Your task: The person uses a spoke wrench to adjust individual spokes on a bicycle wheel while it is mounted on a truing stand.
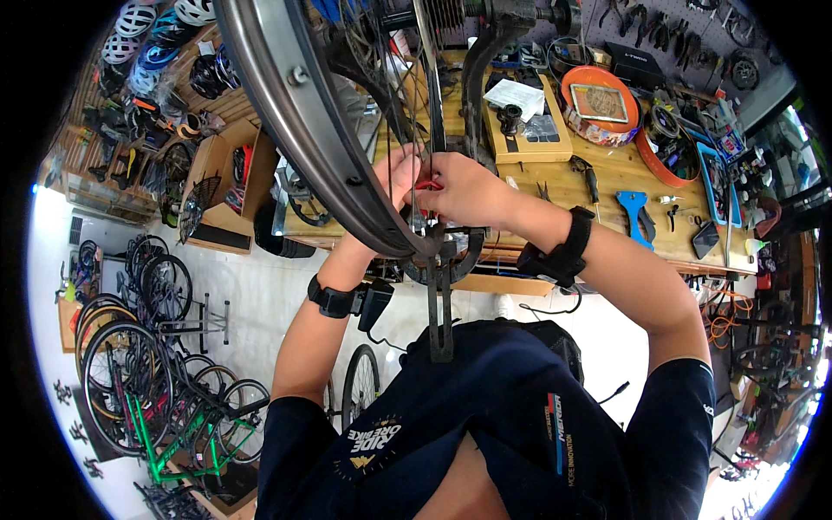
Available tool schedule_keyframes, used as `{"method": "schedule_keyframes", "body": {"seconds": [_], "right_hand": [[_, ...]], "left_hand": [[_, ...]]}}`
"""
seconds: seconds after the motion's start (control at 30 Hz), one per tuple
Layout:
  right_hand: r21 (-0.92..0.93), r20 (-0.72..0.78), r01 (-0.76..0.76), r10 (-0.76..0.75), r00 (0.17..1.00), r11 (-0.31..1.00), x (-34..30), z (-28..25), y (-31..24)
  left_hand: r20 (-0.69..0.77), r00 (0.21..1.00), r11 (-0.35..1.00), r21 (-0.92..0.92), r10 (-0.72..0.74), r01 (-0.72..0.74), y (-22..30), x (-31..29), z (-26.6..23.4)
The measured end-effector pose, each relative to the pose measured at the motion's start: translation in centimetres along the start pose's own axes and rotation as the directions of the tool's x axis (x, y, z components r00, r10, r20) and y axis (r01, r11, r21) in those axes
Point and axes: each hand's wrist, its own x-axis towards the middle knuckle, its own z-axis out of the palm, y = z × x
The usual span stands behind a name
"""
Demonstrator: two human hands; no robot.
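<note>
A bicycle wheel with a bare grey metal rim (321, 147) stands upright in a black truing stand (475, 82), its spokes running down toward my hands. My right hand (468, 186) is closed around a small red spoke wrench (428, 185) at the spokes, close to the lower part of the rim. Opposite it, my left hand (396, 173) reaches in from behind the rim, its fingers bent in among the spokes by the wrench. The rim and spokes partly hide those fingers, and what they grip is unclear.
Behind the stand, a wooden workbench (555, 195) carries a cardboard box (530, 149), an orange round tray (598, 102), a screwdriver (590, 184) and a blue tool (637, 218). An open carton (230, 186) stands to the left. Several bicycles, one with a green frame (186, 442), are at lower left.
</note>
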Motion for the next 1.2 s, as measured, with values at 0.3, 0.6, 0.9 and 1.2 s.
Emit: {"method": "schedule_keyframes", "body": {"seconds": [0.3,0.6,0.9,1.2], "right_hand": [[0.899,0.356,-0.237,-0.296,0.886,0.369,-0.1,-0.2,-1.4],[0.962,0.271,-0.247,-0.555,0.786,0.12,-0.6,-0.6,-2.0],[0.984,0.174,-0.127,-0.584,0.793,0.121,0.2,0.6,-1.1],[0.774,0.25,-0.148,-0.082,0.965,0.616,-1.6,-1.5,-2.1]], "left_hand": [[-0.037,0.975,0.916,-0.353,-0.217,0.19,9.4,-2.6,1.4],[-0.097,0.994,0.968,-0.24,0.046,-0.068,13.8,-3.7,1.3],[0.157,0.968,0.905,-0.351,-0.196,0.24,12.3,-2.3,-1.4],[0.148,0.941,0.892,-0.301,-0.305,0.337,11.1,-0.9,-0.8]]}}
